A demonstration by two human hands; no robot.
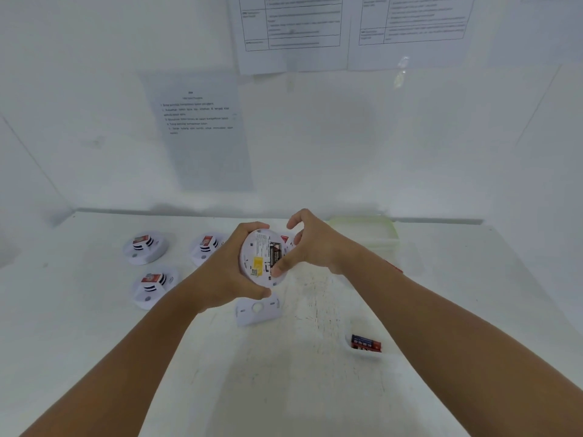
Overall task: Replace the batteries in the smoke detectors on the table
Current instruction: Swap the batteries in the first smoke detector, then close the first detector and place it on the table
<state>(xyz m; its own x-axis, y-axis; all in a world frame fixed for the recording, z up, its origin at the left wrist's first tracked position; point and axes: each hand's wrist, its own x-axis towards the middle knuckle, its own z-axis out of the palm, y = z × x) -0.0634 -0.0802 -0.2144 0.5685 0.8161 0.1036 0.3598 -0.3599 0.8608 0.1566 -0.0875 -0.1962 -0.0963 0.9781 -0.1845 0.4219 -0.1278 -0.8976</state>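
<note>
A small white dish (362,353) holds red-and-dark batteries (366,343).

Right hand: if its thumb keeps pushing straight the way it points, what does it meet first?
Probably the dark battery seated in the round white smoke detector that the left hand holds; the right hand thumb looks already against it.

Bright, flat, diffuse light, slightly overexposed; white walls and surface (315,389) washed out, hazy low contrast. Soft faint shadows under forearms. Small glare patch on wall (402,70) upper right. Overall softness, printed sheets (202,127) illegible. Wide-angle bowing at edges
</note>
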